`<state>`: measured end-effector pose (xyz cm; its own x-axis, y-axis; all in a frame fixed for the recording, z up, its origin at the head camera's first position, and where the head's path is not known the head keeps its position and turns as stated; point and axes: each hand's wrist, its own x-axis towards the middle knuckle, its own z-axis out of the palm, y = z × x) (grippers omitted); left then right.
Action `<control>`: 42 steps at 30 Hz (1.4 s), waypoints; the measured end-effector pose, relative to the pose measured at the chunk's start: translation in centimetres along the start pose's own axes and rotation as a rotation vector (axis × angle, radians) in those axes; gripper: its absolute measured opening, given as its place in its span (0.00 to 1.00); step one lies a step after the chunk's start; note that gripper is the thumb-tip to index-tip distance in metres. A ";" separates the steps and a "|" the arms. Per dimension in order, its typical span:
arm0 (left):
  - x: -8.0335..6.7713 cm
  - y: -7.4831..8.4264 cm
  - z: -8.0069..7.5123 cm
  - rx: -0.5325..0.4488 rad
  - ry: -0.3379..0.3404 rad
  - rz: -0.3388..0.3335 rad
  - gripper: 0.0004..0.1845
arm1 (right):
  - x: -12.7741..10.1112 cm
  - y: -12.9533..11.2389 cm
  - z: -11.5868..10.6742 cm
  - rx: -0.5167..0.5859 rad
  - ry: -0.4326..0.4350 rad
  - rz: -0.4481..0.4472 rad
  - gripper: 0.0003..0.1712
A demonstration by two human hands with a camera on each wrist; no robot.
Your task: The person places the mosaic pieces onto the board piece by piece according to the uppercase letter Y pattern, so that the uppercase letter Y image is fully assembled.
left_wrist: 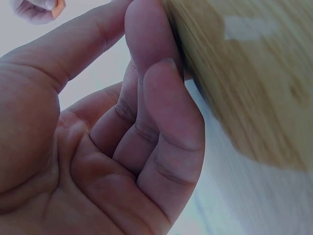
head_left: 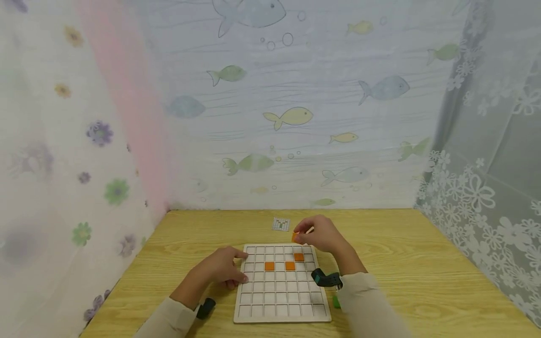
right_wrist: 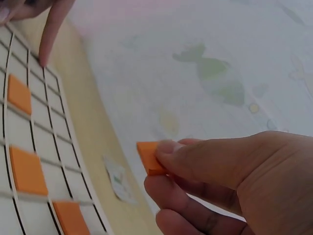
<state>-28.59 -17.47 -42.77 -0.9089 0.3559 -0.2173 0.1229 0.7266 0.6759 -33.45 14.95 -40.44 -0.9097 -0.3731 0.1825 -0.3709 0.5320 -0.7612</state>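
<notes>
A white grid board point(head_left: 281, 300) lies on the wooden table point(head_left: 401, 263), with three orange tiles point(head_left: 289, 265) set in its upper squares. My right hand point(head_left: 319, 234) hovers above the board's far edge and pinches another orange tile point(right_wrist: 149, 156) between thumb and fingers. My left hand point(head_left: 224, 268) rests at the board's left edge, its index finger point(right_wrist: 51, 34) touching the frame near the top-left corner. In the left wrist view the fingers point(left_wrist: 161, 107) lie loosely bent and hold nothing.
A small printed card point(head_left: 281, 224) lies on the table beyond the board. A green object point(head_left: 336, 301) shows beside the board's right edge under my right sleeve. Patterned curtains enclose the table on the left, back and right.
</notes>
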 end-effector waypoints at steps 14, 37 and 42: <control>0.3 0.2 0.0 -0.006 -0.004 -0.011 0.38 | 1.0 -1.7 3.6 0.099 0.037 0.037 0.13; 0.0 0.1 -0.1 -0.009 -0.006 0.006 0.39 | 1.5 -2.3 9.1 0.018 0.048 0.071 0.03; 0.2 -0.1 0.0 -0.011 -0.006 0.015 0.39 | 1.4 -2.8 10.0 -0.048 0.085 0.064 0.03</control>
<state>-28.77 -17.51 -42.85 -0.9047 0.3703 -0.2107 0.1327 0.7148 0.6867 -31.82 5.32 -44.29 -0.9436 -0.2722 0.1883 -0.3181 0.5893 -0.7427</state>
